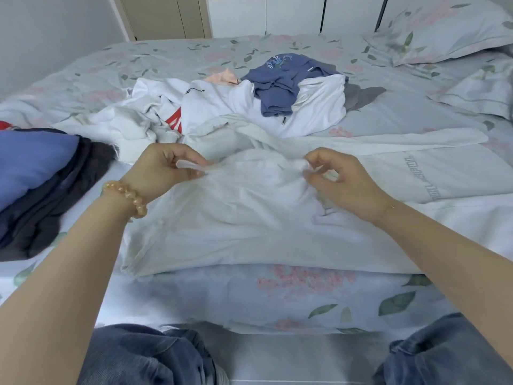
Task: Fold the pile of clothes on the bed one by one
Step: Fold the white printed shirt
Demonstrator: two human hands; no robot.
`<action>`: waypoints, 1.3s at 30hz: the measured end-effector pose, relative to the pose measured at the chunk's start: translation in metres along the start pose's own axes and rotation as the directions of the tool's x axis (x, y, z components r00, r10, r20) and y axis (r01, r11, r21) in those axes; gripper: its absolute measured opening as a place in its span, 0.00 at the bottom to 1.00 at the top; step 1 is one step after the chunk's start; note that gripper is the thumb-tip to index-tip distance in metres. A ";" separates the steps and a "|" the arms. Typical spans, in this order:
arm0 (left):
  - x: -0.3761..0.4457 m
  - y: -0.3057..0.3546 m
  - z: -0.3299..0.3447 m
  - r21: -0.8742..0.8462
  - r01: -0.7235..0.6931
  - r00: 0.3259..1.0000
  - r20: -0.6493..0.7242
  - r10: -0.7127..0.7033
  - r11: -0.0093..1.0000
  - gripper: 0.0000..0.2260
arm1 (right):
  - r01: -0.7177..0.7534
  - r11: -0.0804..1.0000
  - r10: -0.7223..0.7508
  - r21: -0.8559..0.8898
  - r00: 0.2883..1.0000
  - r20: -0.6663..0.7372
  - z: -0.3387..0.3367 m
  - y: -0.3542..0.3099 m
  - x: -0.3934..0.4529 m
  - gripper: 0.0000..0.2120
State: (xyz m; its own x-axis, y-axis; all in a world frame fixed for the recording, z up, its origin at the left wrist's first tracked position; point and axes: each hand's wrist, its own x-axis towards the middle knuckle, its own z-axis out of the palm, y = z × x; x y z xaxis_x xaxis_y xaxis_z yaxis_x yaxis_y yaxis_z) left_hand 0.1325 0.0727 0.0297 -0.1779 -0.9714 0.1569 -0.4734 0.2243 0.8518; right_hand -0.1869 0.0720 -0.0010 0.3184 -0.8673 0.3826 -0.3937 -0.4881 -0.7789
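Left hand (169, 165) and right hand (337, 176) each pinch a bunched edge of the white garment (236, 218) spread on the bed (277, 301) near its front edge. Behind it lies the unfolded pile (249, 107); at left, 1 stack of folded dark clothes (41, 184).

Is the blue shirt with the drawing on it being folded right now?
No, the crumpled blue embroidered shirt lies untouched atop the far pile, while both hands pinch a white garment.
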 end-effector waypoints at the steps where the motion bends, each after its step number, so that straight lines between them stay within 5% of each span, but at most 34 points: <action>1: -0.011 0.003 -0.003 0.041 0.005 0.998 0.067 -0.008 0.999 0.10 | 0.095 0.991 -0.088 -0.096 0.994 0.071 -0.001 -0.005 -0.010 0.02; 5: -0.044 0.002 -0.005 0.229 -0.015 0.965 0.257 -0.046 0.973 0.14 | 0.374 0.863 -0.229 -0.340 0.889 0.398 0.005 -0.013 -0.044 0.08; 10: -0.068 -0.011 0.002 0.421 0.059 0.900 0.369 -0.230 0.905 0.10 | 0.444 0.763 -0.197 -0.470 0.853 0.484 0.008 0.002 -0.072 0.09; 13: -0.070 -0.010 -0.009 0.302 0.232 0.915 0.255 -0.313 0.925 0.11 | 0.434 0.764 -0.249 -0.477 0.881 0.402 0.006 -0.006 -0.073 0.11; 17: -0.061 -0.026 -0.008 0.339 0.379 0.925 -0.121 -0.360 0.861 0.06 | 0.403 0.762 -0.292 -0.508 0.913 0.286 0.017 -0.017 -0.064 0.14; 20: -0.055 -0.044 0.010 0.510 0.451 0.886 -0.158 -0.436 0.732 0.21 | 0.332 0.785 -0.137 -0.522 0.916 0.377 0.029 -0.015 -0.053 0.24; 23: -0.049 -0.053 0.027 0.509 0.403 0.914 -0.264 -0.307 0.761 0.19 | 0.292 0.708 0.129 -0.642 0.841 0.525 0.038 -0.004 -0.052 0.32; 26: -0.049 -0.051 0.043 0.532 0.312 0.943 -0.274 -0.189 0.787 0.16 | 0.249 0.657 0.279 -0.712 0.796 0.537 0.039 0.002 -0.057 0.34; 34: -0.055 -0.052 0.041 0.724 0.208 0.970 -0.240 -0.042 0.658 0.14 | 0.233 0.652 0.250 -0.722 0.832 0.494 0.039 0.004 -0.065 0.37; 37: -0.059 -0.042 0.027 0.656 0.300 0.951 -0.265 -0.161 0.692 0.20 | 0.212 0.692 0.236 -0.690 0.837 0.494 0.035 0.001 -0.066 0.39; 39: -0.066 -0.036 0.005 0.417 0.439 0.896 -0.265 -0.356 0.796 0.24 | 0.116 0.769 0.225 -0.629 0.871 0.436 0.030 -0.005 -0.058 0.40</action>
State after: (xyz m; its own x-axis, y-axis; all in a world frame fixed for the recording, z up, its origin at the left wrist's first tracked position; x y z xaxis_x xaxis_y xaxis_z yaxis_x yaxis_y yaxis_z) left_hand 0.1568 0.1293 -0.0138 0.2378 -0.9709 -0.0299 -0.8144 -0.2161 0.5385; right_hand -0.1775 0.1279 -0.0349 0.5650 -0.8230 -0.0584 -0.8079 -0.5374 -0.2417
